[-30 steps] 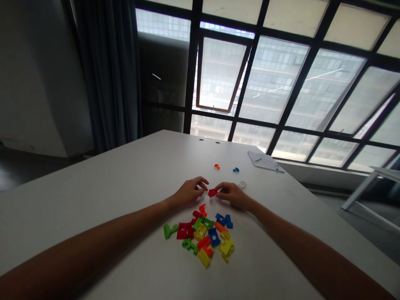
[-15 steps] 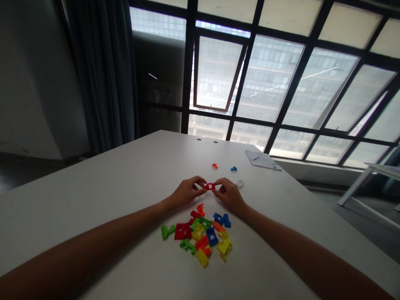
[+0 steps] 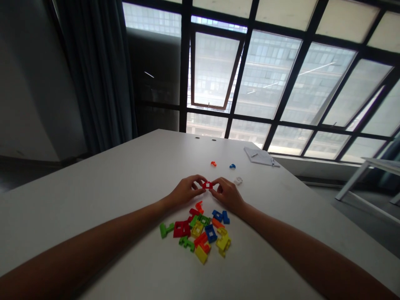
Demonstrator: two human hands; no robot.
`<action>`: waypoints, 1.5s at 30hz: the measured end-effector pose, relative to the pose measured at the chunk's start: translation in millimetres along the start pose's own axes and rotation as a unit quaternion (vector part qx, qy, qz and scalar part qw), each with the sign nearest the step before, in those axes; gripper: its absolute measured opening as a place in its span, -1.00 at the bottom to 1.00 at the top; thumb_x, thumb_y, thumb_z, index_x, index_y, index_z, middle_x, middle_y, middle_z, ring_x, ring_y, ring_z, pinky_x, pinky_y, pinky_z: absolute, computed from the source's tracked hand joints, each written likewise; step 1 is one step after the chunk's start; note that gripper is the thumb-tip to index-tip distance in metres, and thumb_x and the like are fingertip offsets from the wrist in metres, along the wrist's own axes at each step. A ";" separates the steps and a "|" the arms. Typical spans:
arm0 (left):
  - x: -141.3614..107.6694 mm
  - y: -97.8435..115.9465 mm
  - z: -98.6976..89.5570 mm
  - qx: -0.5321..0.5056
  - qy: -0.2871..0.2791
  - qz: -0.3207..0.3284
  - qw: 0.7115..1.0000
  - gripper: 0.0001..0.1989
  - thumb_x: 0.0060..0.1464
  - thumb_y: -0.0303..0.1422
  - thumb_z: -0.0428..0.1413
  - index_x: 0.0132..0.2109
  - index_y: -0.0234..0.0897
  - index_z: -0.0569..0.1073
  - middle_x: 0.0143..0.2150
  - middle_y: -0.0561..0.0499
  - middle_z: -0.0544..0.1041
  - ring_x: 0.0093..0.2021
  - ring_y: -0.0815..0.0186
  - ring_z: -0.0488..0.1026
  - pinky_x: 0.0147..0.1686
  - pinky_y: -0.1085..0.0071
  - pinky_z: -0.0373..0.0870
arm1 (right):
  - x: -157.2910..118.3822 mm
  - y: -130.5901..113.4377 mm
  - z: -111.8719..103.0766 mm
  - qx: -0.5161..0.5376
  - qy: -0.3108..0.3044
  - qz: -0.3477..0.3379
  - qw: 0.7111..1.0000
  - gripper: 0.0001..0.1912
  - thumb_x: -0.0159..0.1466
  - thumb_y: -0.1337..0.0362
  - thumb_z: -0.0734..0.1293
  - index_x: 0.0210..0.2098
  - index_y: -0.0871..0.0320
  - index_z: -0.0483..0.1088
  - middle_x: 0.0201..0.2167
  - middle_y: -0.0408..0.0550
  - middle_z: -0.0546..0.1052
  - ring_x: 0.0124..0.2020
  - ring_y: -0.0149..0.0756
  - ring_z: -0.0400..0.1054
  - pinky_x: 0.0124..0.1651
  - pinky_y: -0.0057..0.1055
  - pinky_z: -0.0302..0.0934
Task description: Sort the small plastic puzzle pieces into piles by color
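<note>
A small red piece with a square hole is pinched between both hands above the white table. My left hand grips its left end with thumb and fingers. At its right end, my right hand holds it the same way. Nearer to me lies a loose pile of plastic pieces: red ones, green ones, yellow ones, blue ones and orange ones. Just beyond my right hand is a white piece.
Farther off on the table are a small orange piece and a blue piece. Papers with pens lie near the far right edge. A white-legged table stands at the right, by the windows.
The red piece has turned slightly between my fingers, its hole now facing me more squarely. The whole view has shifted a little.
</note>
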State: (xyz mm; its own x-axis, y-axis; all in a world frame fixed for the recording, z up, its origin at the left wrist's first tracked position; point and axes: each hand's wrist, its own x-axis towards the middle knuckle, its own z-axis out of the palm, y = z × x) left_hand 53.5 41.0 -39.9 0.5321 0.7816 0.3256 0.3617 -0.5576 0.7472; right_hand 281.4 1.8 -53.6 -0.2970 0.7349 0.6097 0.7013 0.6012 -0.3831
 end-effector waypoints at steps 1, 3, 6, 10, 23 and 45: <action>0.0 0.0 0.0 0.001 -0.001 0.000 1.000 -0.62 0.14 -0.15 0.22 0.07 -0.18 0.54 -0.03 -0.07 0.58 -0.21 0.21 0.53 -0.26 0.35 0.47 | -0.2 -0.6 -0.2 -0.002 -0.001 0.000 1.000 -0.87 0.34 0.25 0.38 -0.15 0.13 0.44 -0.28 -0.09 0.53 -0.46 -0.41 0.37 -0.33 -0.44 0.25; 0.0 0.5 0.0 0.001 -0.001 0.001 1.000 -0.62 0.15 -0.16 0.21 0.08 -0.17 0.54 -0.03 -0.07 0.58 -0.21 0.21 0.54 -0.26 0.35 0.47 | -0.5 -2.2 -0.8 -0.005 -0.004 0.000 1.000 -0.83 0.34 0.26 0.37 -0.09 0.13 0.42 -0.21 -0.06 0.55 -0.46 -0.41 0.38 -0.31 -0.44 0.27; 0.4 1.6 -0.2 0.003 0.003 0.009 1.000 -0.63 0.14 -0.20 0.22 0.07 -0.18 0.54 -0.03 -0.07 0.58 -0.21 0.21 0.54 -0.24 0.34 0.48 | -1.1 -4.6 -2.1 -0.006 -0.006 -0.015 1.000 -0.71 0.35 0.28 0.34 0.06 0.11 0.37 -0.07 0.00 0.53 -0.41 -0.41 0.41 -0.27 -0.42 0.32; 0.7 2.3 -0.3 0.016 0.012 0.020 1.000 -0.65 0.14 -0.21 0.21 0.06 -0.21 0.55 -0.06 -0.07 0.59 -0.22 0.21 0.54 -0.22 0.32 0.49 | -1.2 -6.3 -3.6 0.001 -0.011 -0.075 0.997 -0.71 0.37 0.35 0.30 0.08 0.08 0.37 0.02 0.03 0.50 -0.30 -0.36 0.44 -0.17 -0.38 0.35; 2.8 -9.0 2.6 0.156 0.065 -0.040 0.985 -0.76 0.11 -0.22 0.18 -0.13 -0.21 0.62 -0.15 -0.04 0.63 -0.20 0.18 0.56 -0.20 0.32 0.43 | 0.4 3.9 7.6 -0.044 -0.020 -0.047 0.998 -0.51 0.26 0.44 0.34 0.17 0.16 0.27 0.03 0.08 0.53 -0.17 -0.20 0.49 0.06 -0.14 0.26; 26.1 -23.8 -10.6 0.409 0.015 0.064 0.910 -0.58 0.32 -0.16 0.00 0.22 -0.16 0.48 0.08 -0.16 0.55 0.08 0.02 0.42 0.04 0.15 0.39 | 6.6 3.4 9.3 -0.088 -0.064 0.000 0.994 -0.81 0.24 0.48 0.33 -0.27 0.14 0.55 -0.30 -0.04 0.61 -0.23 -0.21 0.42 -0.06 -0.30 0.25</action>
State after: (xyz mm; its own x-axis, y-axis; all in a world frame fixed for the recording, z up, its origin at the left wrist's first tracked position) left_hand 50.7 77.6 -43.1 0.5935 0.6962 0.4039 0.7536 -0.6569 0.0250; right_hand 275.8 11.7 -57.4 -0.3693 0.7757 0.5117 0.8009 0.5450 -0.2481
